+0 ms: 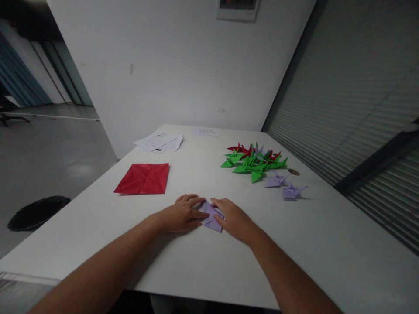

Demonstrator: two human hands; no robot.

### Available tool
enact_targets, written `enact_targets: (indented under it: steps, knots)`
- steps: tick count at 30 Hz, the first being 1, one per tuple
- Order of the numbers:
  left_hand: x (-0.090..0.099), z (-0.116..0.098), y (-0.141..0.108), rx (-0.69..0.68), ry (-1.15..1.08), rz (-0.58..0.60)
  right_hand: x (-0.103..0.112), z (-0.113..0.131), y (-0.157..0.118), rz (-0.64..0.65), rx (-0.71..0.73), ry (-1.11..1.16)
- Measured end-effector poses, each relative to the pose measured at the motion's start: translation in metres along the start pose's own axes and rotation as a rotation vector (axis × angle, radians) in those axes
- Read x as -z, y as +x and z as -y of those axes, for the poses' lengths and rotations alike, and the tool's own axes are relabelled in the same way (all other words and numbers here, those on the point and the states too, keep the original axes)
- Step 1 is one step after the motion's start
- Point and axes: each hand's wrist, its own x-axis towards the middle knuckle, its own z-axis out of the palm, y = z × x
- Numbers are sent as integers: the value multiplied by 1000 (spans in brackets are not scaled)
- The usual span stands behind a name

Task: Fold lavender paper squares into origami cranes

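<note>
A small folded piece of light purple paper (pixel 212 221) lies flat on the white table (pixel 193 266) between my two hands. From its left side, my left hand (pixel 185 213) rests on it with fingers spread, a fingertip on the paper. On the right, my right hand (pixel 234 219) touches the paper's upper and right edges with its fingers apart. Part of the paper is hidden under the fingers. Left of the hands sits a creased red sheet (pixel 143 179). Folded green cranes (pixel 250 164) are heaped with red and purple ones at the right, and two purple cranes (pixel 291 192) stand nearer.
White printed papers (pixel 159 142) lie at the back left of the table, with another sheet (pixel 205 132) by the wall. A round brown object (pixel 293 172) is near the right edge. A black-lined bin (pixel 38 213) stands on the floor at left.
</note>
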Motion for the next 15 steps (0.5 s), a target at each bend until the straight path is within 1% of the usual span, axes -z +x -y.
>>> enact_targets:
  steps: [3,5,8,11,15]
  knots:
    - [0,0,0,7,11,9,-4,-7,4,-110,-109,7]
    - [0,0,0,14,12,18,-7,-11,5,-154,-193,71]
    - [0,-1,0,13,2,14,-9,-16,6,-181,-273,220]
    - [1,-1,0,15,-3,8,-10,-19,7,-207,-311,367]
    - [3,-3,-1,25,-14,14,-9,-20,8,-202,-346,520]
